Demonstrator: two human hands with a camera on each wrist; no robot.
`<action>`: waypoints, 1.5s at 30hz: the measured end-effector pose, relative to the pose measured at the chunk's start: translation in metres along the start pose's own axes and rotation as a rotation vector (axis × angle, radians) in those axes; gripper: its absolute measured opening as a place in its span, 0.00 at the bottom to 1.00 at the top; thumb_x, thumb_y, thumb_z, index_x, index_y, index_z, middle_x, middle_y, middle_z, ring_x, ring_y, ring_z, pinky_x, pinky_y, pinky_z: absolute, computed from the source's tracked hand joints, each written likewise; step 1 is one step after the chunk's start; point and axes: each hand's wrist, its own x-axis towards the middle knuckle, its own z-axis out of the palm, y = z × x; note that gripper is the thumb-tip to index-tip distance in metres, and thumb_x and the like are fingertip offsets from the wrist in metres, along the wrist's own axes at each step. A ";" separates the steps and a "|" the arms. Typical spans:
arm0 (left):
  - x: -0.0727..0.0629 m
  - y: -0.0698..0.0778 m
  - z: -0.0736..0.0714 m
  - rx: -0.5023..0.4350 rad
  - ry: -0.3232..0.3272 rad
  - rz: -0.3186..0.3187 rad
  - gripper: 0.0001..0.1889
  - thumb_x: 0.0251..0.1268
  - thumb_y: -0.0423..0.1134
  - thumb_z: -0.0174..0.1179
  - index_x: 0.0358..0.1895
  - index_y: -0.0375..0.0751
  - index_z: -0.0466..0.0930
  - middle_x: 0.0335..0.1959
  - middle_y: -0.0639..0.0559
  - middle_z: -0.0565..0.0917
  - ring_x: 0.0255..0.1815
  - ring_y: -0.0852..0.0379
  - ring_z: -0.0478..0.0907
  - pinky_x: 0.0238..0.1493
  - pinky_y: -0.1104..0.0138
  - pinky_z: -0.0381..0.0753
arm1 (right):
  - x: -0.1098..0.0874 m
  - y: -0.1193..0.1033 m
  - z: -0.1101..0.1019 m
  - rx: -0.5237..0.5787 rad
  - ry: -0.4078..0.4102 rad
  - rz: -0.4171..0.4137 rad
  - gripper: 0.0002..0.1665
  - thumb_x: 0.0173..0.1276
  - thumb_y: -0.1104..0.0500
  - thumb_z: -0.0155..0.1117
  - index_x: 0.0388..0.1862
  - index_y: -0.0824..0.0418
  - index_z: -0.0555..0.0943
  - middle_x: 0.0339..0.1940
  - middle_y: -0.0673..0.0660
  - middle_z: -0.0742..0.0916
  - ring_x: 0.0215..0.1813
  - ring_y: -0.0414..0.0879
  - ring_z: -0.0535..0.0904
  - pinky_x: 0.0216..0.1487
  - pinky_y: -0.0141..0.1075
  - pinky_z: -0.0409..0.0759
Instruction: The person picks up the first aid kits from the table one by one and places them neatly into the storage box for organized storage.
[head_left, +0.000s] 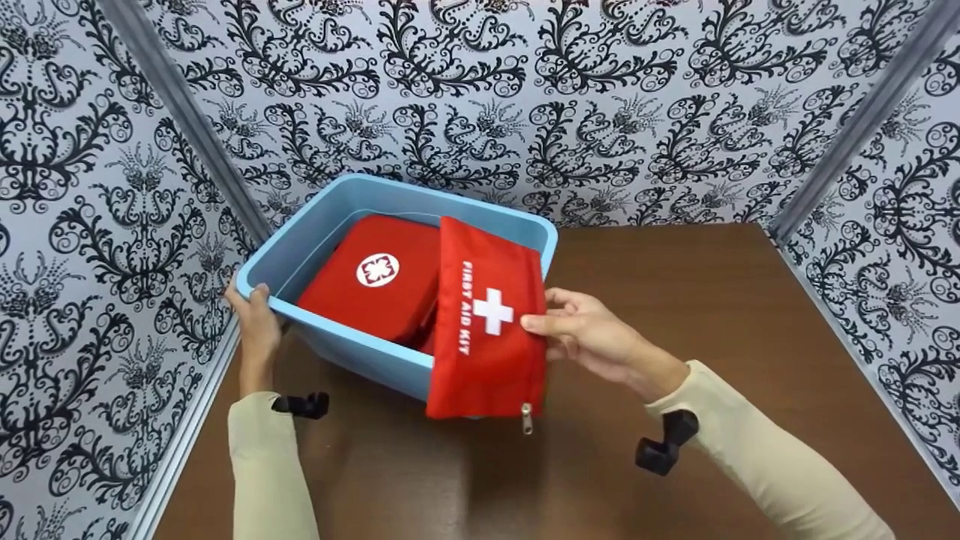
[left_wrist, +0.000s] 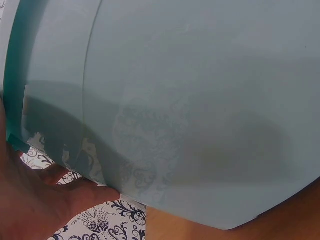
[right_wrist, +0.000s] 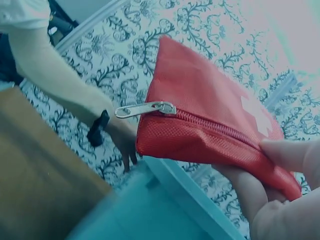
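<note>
My right hand (head_left: 592,334) pinches the edge of a flat red first aid pouch (head_left: 487,382), thumb on its front beside the white cross. Lettering and a zipper with a metal pull show on the pouch, which hangs over the right end of a blue plastic bin (head_left: 390,360). In the right wrist view the pouch (right_wrist: 190,85) shows its zipped side. My left hand (head_left: 259,330) grips the bin at its left corner, thumb over the rim. Inside the bin lies a red case (head_left: 337,292) with a white round emblem, partly hidden by the pouch.
A brown wooden table (head_left: 660,277) carries the bin, with more tabletop at the right and in front. Patterned wall panels (head_left: 600,127) with grey metal corner strips enclose the table at the back and both sides.
</note>
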 end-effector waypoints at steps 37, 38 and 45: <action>-0.002 0.003 -0.001 -0.002 -0.001 0.012 0.33 0.75 0.39 0.34 0.80 0.40 0.40 0.82 0.38 0.46 0.80 0.44 0.50 0.83 0.61 0.46 | 0.126 -0.011 0.050 0.180 0.240 0.049 0.25 0.69 0.67 0.64 0.63 0.71 0.72 0.48 0.61 0.87 0.44 0.49 0.87 0.45 0.40 0.88; -0.002 0.002 -0.001 -0.006 0.005 0.018 0.33 0.75 0.39 0.34 0.80 0.40 0.40 0.82 0.38 0.46 0.79 0.44 0.50 0.83 0.62 0.46 | 0.130 -0.010 0.051 0.178 0.242 0.052 0.25 0.69 0.67 0.64 0.63 0.71 0.72 0.50 0.62 0.87 0.46 0.50 0.87 0.46 0.42 0.88; -0.001 0.000 0.000 -0.004 0.020 0.025 0.33 0.75 0.40 0.35 0.80 0.41 0.41 0.82 0.38 0.47 0.79 0.45 0.51 0.82 0.63 0.47 | 0.154 -0.008 0.055 0.177 0.260 0.066 0.25 0.69 0.67 0.64 0.64 0.71 0.73 0.62 0.68 0.83 0.62 0.59 0.82 0.54 0.45 0.86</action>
